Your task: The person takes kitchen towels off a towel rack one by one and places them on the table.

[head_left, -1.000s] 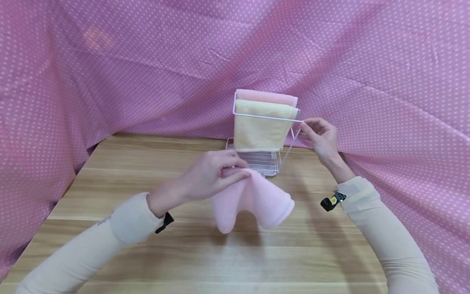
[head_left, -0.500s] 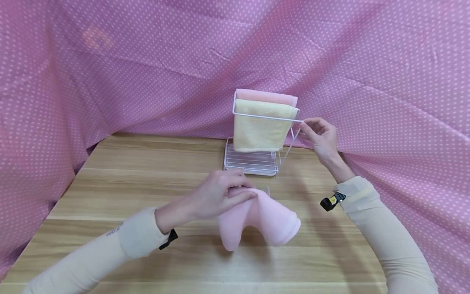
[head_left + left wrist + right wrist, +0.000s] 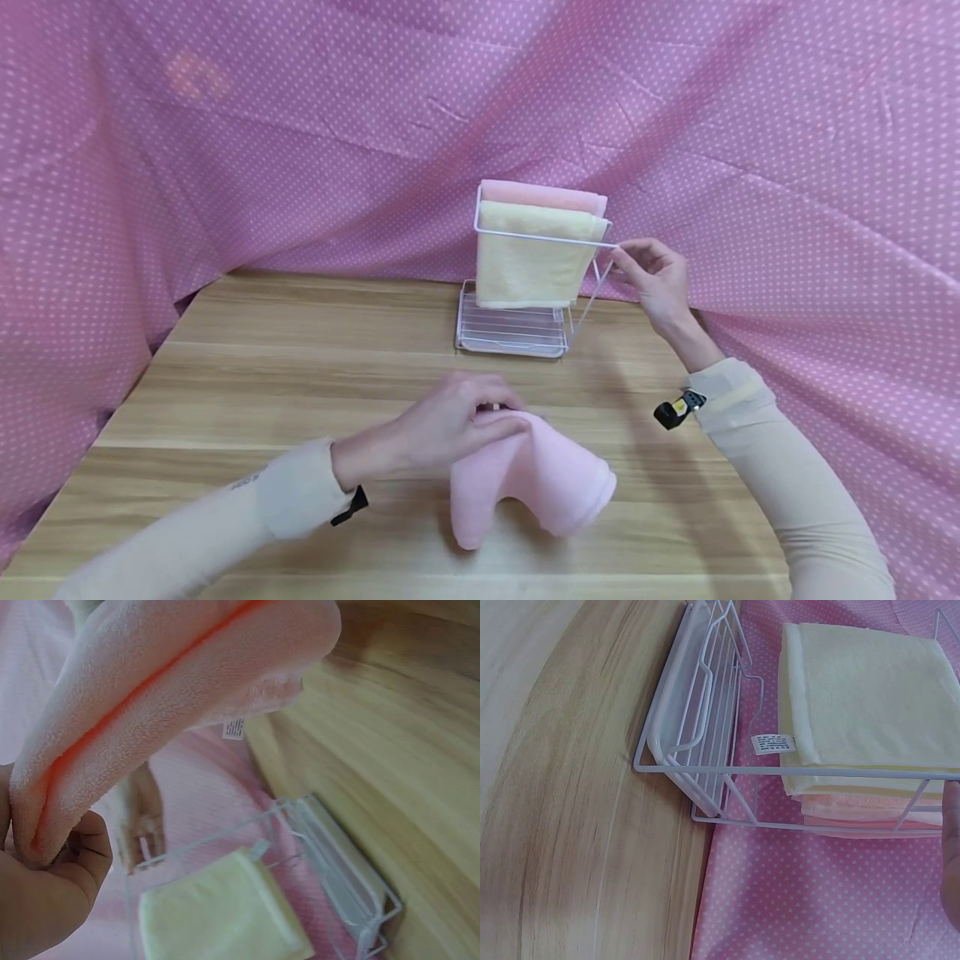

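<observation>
Over the last second, the held towel [image 3: 536,475] has been drawn nearer by the left hand [image 3: 465,421], away from the rack [image 3: 546,239]. The near edge of the tray [image 3: 510,352], partly hidden earlier, is now uncovered, and a stretch of table [image 3: 420,367] is seen between it and the held towel. By this, the held towel is judged to be fully apart from the rack. Little change is seen in the right hand [image 3: 654,283], the rack or its load.

The held towel, pale pink, is pinched at its upper fold by the left hand and is draped in an arch, near and left of the rack; whether the table is touched by its lower edge cannot be told. The right end of the rack's near top bar is pinched between the thumb and fingers of the right hand.

In the rack, at the far side of the table, two folded towels are hung: the yellow towel [image 3: 528,271] nearer, the rear towel [image 3: 540,194], pink, just behind it. The tray is set low in the rack, under wire slats.
</observation>
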`<state>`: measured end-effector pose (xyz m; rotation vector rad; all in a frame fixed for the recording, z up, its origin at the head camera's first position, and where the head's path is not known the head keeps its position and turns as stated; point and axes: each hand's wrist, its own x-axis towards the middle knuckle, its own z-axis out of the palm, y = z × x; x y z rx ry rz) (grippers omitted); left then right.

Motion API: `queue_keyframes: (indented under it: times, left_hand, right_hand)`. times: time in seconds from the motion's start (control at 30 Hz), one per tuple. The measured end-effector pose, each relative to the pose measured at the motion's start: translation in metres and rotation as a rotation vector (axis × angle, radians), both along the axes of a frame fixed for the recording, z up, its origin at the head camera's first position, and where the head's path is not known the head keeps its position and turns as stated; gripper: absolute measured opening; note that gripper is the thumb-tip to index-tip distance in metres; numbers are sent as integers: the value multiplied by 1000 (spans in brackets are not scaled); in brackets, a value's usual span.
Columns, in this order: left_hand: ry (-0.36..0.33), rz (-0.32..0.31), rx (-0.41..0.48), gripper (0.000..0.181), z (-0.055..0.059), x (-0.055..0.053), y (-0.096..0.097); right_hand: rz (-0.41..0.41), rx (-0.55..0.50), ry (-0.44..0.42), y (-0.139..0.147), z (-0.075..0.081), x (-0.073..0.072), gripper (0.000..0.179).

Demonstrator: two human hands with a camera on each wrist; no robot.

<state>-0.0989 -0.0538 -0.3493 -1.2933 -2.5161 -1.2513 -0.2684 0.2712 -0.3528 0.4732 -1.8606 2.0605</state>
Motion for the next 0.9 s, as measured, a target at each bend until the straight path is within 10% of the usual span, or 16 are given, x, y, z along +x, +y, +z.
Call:
queue_keyframes:
  times: [0.9]
  left_hand:
    - [-68,163,-125,16,-55,-93,1]
  right_hand:
    - [2,-13,4,1,-2,-1,9]
